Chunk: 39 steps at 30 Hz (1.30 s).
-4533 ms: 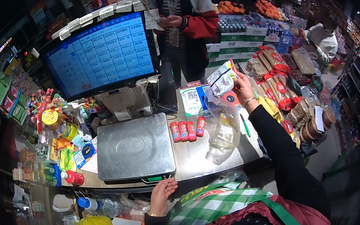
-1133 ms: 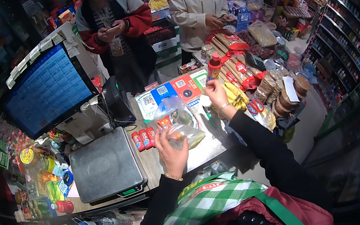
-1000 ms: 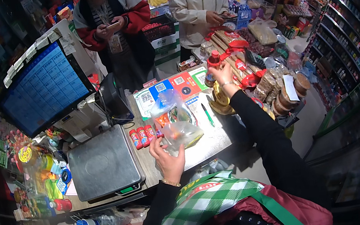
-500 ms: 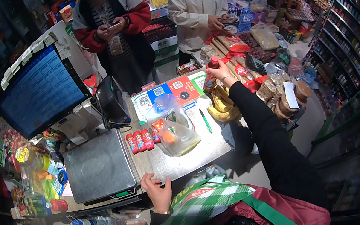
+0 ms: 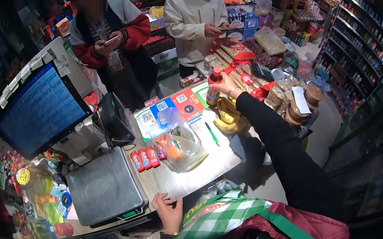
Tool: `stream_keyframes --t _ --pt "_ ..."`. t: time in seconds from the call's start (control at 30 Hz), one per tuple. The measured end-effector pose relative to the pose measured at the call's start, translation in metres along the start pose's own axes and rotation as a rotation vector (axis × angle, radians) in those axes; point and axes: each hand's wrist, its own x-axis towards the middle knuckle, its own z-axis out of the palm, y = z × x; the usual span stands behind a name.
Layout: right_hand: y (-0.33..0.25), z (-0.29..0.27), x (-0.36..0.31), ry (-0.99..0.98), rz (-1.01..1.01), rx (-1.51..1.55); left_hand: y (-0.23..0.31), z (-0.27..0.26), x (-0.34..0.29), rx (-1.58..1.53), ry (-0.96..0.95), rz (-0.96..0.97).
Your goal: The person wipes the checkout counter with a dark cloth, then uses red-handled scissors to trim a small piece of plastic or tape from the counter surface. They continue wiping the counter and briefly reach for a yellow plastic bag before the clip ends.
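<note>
My right hand (image 5: 226,85) reaches across to the far side of the counter, its fingers closed round the upper part of a red-capped bottle (image 5: 213,97) that stands upright beyond the bananas (image 5: 228,116). My left hand (image 5: 169,215) is at the counter's near edge, fingers loosely curled and apart with nothing in them, just right of the flat metal scale (image 5: 105,186). Between the hands sits a clear plastic bag (image 5: 184,152) with orange items showing through. Three small red containers (image 5: 145,159) lie side by side left of it. A green pen (image 5: 212,134) rests near the bananas.
A monitor (image 5: 41,109) and a black device (image 5: 114,118) stand at the left. Payment-code cards (image 5: 162,106) lie along the counter's far edge. Two people stand beyond it, holding phones. Packaged goods (image 5: 292,94) are piled at the right.
The view has shifted slightly, so the counter sits further left and lower. My right hand keeps its grip on the bottle, whose body shows more clearly. My left hand is nearly unmoved.
</note>
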Motion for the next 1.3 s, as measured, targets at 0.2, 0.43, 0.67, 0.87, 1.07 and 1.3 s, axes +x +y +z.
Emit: stream_keyframes --t 0.2,0.43,0.67,0.87,1.07,1.3 --pt "-0.022 0.018 -0.019 -0.019 -0.132 0.189 0.002 -0.001 0.002 0.03 -0.039 0.008" --pt "-0.045 0.018 -0.061 -0.119 -0.107 -0.032 0.001 -0.002 0.002 0.004 -0.038 -0.001" --pt "-0.043 0.005 -0.073 -0.139 -0.096 -0.033 -0.008 0.0 0.001 -0.01 -0.038 -0.001" --pt "-0.066 0.004 -0.099 -0.032 -0.111 -0.111 -0.009 0.007 0.009 -0.036 -0.09 0.003" --pt "-0.089 0.009 -0.185 0.346 -0.417 -0.248 -0.013 0.011 0.012 -0.002 -0.104 -0.007" --pt "-0.068 0.068 -0.25 -0.037 -0.269 -0.605 0.029 0.027 0.028 -0.069 -0.579 0.083"
